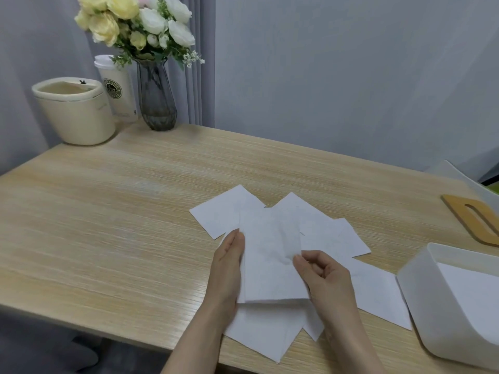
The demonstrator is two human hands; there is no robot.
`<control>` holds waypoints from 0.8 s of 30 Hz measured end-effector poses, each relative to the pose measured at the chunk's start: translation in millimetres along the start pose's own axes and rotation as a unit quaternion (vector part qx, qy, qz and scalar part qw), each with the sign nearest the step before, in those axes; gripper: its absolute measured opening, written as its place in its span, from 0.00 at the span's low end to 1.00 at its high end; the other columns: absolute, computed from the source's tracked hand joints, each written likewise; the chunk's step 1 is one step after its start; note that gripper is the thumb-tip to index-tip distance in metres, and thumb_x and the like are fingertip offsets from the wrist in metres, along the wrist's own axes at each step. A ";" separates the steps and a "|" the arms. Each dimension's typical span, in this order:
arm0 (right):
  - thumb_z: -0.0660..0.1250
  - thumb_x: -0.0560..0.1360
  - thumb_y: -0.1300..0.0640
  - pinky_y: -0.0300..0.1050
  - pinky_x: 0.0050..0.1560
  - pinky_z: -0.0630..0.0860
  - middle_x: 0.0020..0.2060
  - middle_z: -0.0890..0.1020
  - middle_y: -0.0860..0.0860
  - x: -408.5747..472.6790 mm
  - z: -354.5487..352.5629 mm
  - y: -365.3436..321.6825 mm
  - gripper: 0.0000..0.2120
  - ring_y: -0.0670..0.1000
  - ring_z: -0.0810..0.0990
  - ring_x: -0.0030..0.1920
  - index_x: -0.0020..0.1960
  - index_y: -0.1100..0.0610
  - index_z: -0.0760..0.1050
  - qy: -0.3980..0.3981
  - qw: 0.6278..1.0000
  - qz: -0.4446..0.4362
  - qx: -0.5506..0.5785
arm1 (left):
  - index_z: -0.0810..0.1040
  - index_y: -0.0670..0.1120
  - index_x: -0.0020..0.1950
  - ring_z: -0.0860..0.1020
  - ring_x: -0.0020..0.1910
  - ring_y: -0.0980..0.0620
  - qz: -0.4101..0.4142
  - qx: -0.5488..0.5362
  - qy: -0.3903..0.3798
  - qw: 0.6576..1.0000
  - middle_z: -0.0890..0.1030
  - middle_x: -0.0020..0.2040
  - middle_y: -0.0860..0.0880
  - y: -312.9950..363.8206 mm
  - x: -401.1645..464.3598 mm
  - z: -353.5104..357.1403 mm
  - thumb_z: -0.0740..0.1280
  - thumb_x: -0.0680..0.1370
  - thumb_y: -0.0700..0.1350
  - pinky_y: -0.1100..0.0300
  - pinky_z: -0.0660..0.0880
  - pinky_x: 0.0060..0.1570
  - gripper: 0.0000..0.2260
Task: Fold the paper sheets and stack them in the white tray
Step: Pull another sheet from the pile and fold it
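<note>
Early stage: both hands, left hand [229, 261] and right hand [321, 276], grip one doubled-over sheet [272, 255] above the loose sheets [348, 238]. White tray [421, 300], near right, holds paper already; several remain unfolded.

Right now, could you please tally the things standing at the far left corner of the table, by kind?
Cream lidded bin: 1
White paper cup: 1
Grey glass vase with flowers: 1
Total: 3
</note>
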State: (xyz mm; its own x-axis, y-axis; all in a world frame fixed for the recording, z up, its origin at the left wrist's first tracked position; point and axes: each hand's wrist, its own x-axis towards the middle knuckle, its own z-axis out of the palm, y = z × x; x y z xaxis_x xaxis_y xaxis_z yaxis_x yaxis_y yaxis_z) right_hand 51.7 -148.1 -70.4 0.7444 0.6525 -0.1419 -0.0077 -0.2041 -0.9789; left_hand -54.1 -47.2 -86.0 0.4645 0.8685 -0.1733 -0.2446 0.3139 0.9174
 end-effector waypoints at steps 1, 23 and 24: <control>0.70 0.75 0.59 0.46 0.44 0.71 0.37 0.81 0.66 -0.4 0.8 0.3 0.04 0.51 0.77 0.36 0.42 0.56 0.81 0.000 1.000 -0.001 0.002 | 0.81 0.47 0.51 0.82 0.42 0.62 0.002 0.005 0.001 1.000 0.85 0.42 0.57 0.1 -0.1 0.0 0.58 0.84 0.44 0.69 0.76 0.38 0.12; 0.73 0.71 0.55 0.41 0.43 0.73 0.34 0.81 0.42 -2.3 1.9 8.3 0.06 0.43 0.78 0.36 0.47 0.49 0.79 0.027 0.998 -0.026 -0.051 | 0.80 0.46 0.56 0.84 0.47 0.52 -0.028 -0.022 -0.013 0.999 0.86 0.49 0.49 -0.6 -1.5 1.2 0.58 0.83 0.41 0.59 0.78 0.41 0.11; 0.73 0.71 0.55 0.40 0.44 0.74 0.34 0.81 0.43 -3.2 0.8 8.2 0.07 0.44 0.80 0.37 0.49 0.50 0.79 0.013 0.999 -0.011 -0.042 | 0.80 0.47 0.55 0.84 0.46 0.52 -0.025 -0.025 -0.010 0.999 0.86 0.48 0.49 -1.2 -1.4 0.9 0.58 0.83 0.41 0.60 0.78 0.41 0.11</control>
State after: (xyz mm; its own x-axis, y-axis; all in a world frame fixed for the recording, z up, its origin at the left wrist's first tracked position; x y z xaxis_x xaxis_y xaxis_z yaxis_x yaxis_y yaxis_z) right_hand 48.7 -151.3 -78.1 0.7603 0.6394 -0.1148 0.0645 -0.2502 -0.9661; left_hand -53.7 -49.1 -86.6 0.4934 0.8437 -0.2117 -0.2617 0.3761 0.8889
